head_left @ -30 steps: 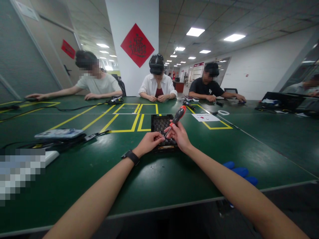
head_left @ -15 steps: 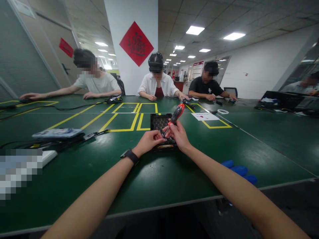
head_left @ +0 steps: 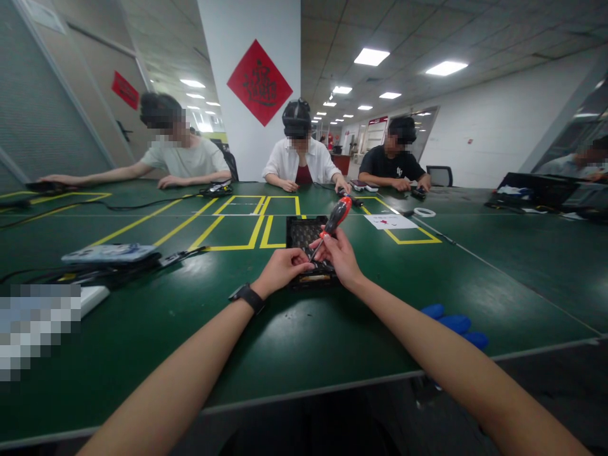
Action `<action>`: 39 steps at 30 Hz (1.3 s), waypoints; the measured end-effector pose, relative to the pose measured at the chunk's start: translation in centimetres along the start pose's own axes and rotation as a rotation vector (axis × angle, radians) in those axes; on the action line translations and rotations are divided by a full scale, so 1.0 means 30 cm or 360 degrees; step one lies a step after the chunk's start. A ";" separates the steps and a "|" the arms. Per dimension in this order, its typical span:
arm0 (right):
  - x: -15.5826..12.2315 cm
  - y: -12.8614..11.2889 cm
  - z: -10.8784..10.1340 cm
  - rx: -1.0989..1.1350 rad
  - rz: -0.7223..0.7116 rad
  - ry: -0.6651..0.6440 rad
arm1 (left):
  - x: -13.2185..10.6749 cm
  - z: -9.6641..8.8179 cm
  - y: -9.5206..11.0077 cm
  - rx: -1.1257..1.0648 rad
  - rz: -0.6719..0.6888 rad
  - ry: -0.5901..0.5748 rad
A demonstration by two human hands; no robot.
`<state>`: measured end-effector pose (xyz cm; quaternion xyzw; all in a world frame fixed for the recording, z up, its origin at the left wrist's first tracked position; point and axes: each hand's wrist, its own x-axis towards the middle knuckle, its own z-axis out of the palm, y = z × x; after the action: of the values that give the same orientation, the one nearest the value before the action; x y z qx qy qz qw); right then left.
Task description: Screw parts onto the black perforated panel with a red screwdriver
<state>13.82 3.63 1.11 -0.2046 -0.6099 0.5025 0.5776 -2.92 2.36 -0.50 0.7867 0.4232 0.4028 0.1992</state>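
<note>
My right hand point(head_left: 346, 258) is closed around the lower end of a screwdriver point(head_left: 338, 215) with a red and black handle. The screwdriver leans, handle up to the right, and its metal shaft points down to the left. At the tip of the shaft, my left hand point(head_left: 281, 269) pinches with thumb and fingers; what lies between them, if anything, is too small to make out. Both hands are over an open black case point(head_left: 293, 282), its patterned lid point(head_left: 304, 233) raised on the far side. Fingers and shaft partly hide the inside of the case.
Blue gloves point(head_left: 456, 325) lie by the right forearm. Left on the green table point(head_left: 237, 380) are a phone-like slab point(head_left: 111, 253), cables and a white object point(head_left: 94, 301). A paper sheet point(head_left: 390, 221) and a white ring point(head_left: 424, 212) lie farther right. Several people sit opposite.
My hands and the screwdriver stay almost where they were. Across the table, the middle person's hand has moved slightly left, and the black-shirted person's hands have come closer together.
</note>
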 end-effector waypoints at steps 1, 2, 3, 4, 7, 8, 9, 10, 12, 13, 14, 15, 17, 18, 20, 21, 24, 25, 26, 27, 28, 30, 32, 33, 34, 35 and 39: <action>0.001 0.002 -0.002 0.0009 0.0011 0.0002 | 0.000 -0.002 0.000 0.0025 0.0012 -0.0002; 0.002 0.003 -0.003 0.0026 0.0025 0.0001 | 0.000 -0.003 -0.001 0.0054 0.0025 -0.0003; 0.002 0.004 -0.005 0.0049 0.0039 0.0001 | 0.000 -0.005 -0.002 0.0080 0.0038 -0.0005; 0.003 0.004 -0.008 0.0075 0.0053 0.0002 | 0.001 -0.006 -0.002 0.0101 0.0052 -0.0012; 0.005 0.008 -0.013 0.0128 0.0084 0.0014 | 0.004 -0.008 -0.002 0.0125 0.0085 -0.0041; 0.006 0.009 -0.014 0.0136 0.0087 0.0026 | 0.005 -0.009 -0.001 0.0136 0.0100 -0.0035; 0.007 0.012 -0.015 0.0143 0.0084 0.0040 | 0.006 -0.009 0.001 0.0161 0.0122 -0.0022; 0.008 0.014 -0.015 0.0150 0.0079 0.0053 | 0.007 -0.009 0.004 0.0201 0.0144 -0.0001; 0.010 0.018 -0.015 0.0157 0.0068 0.0067 | 0.010 -0.007 0.009 0.0304 0.0172 0.0050; 0.010 0.019 -0.015 0.0158 0.0064 0.0065 | 0.011 -0.006 0.011 0.0350 0.0171 0.0069; 0.011 0.019 -0.015 0.0157 0.0062 0.0056 | 0.012 -0.005 0.012 0.0378 0.0160 0.0082; 0.011 0.019 -0.015 0.0154 0.0060 0.0045 | 0.013 -0.003 0.011 0.0385 0.0143 0.0088; 0.010 0.018 -0.016 0.0143 0.0056 0.0027 | 0.013 -0.002 0.008 0.0343 0.0110 0.0075; 0.009 0.016 -0.017 0.0134 0.0060 0.0020 | 0.012 -0.003 0.006 0.0299 0.0099 0.0049; 0.008 0.013 -0.018 0.0117 0.0081 -0.0001 | 0.011 -0.005 0.002 0.0193 0.0093 -0.0032; 0.008 0.012 -0.019 0.0113 0.0093 -0.0013 | 0.010 -0.007 0.001 0.0150 0.0099 -0.0077; 0.007 0.009 -0.018 0.0125 0.0104 -0.0024 | 0.007 -0.011 0.002 0.0148 0.0145 -0.0123; 0.007 0.010 -0.017 0.0132 0.0100 -0.0019 | 0.006 -0.011 0.003 0.0185 0.0160 -0.0096; 0.008 0.010 -0.016 0.0139 0.0094 -0.0014 | 0.005 -0.011 0.005 0.0226 0.0168 -0.0058; 0.008 0.012 -0.016 0.0144 0.0089 -0.0013 | 0.004 -0.010 0.006 0.0261 0.0167 -0.0018; 0.009 0.013 -0.015 0.0147 0.0085 -0.0016 | 0.004 -0.009 0.006 0.0282 0.0155 0.0011; 0.010 0.017 -0.015 0.0149 0.0087 -0.0031 | 0.004 -0.007 0.004 0.0289 0.0116 0.0025; 0.010 0.020 -0.016 0.0151 0.0096 -0.0051 | 0.005 -0.006 0.000 0.0265 0.0083 0.0004; 0.011 0.020 -0.017 0.0153 0.0102 -0.0063 | 0.005 -0.006 -0.002 0.0249 0.0077 -0.0012; 0.011 0.020 -0.018 0.0153 0.0107 -0.0074 | 0.006 -0.008 -0.004 0.0229 0.0078 -0.0034; 0.011 0.020 -0.019 0.0152 0.0113 -0.0083 | 0.006 -0.009 -0.005 0.0208 0.0086 -0.0060; 0.012 0.016 -0.020 0.0140 0.0125 -0.0090 | 0.005 -0.016 -0.002 0.0132 0.0139 -0.0169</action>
<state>14.13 4.35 0.76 -0.1885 -0.5949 0.5566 0.5484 -3.28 2.50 -0.19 0.8323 0.3936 0.3510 0.1708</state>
